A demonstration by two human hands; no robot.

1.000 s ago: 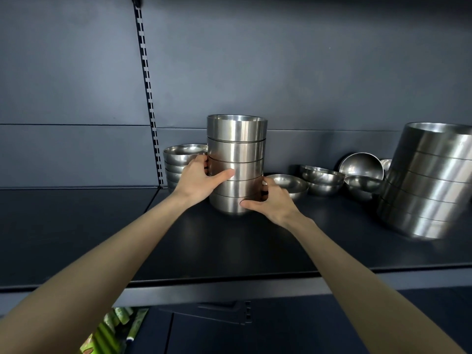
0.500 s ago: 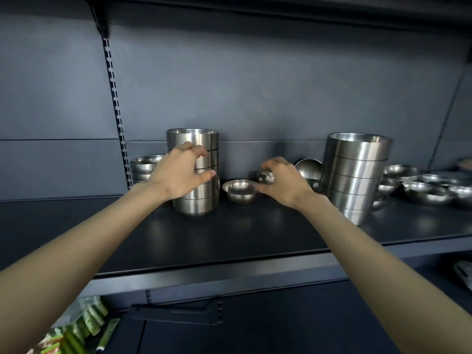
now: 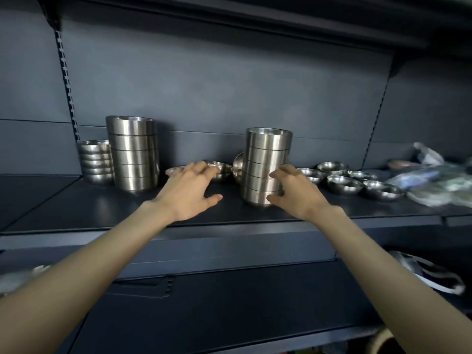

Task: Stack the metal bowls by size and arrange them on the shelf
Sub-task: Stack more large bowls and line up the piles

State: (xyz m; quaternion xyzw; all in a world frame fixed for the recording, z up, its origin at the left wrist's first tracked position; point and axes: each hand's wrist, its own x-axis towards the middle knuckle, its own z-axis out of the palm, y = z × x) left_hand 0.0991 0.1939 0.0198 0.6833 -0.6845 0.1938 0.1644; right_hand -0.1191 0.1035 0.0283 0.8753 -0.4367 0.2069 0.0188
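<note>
Tall bowl stack, loose small bowls either side, plastic bags rightward

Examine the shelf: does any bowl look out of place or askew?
One bowl behind the right-hand stack stands tipped on its side, not upright. Loose small bowls right of it lie unstacked.

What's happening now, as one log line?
left hand: open, over shelf | right hand: at right bowl stack | loose bowls: unstacked
</note>
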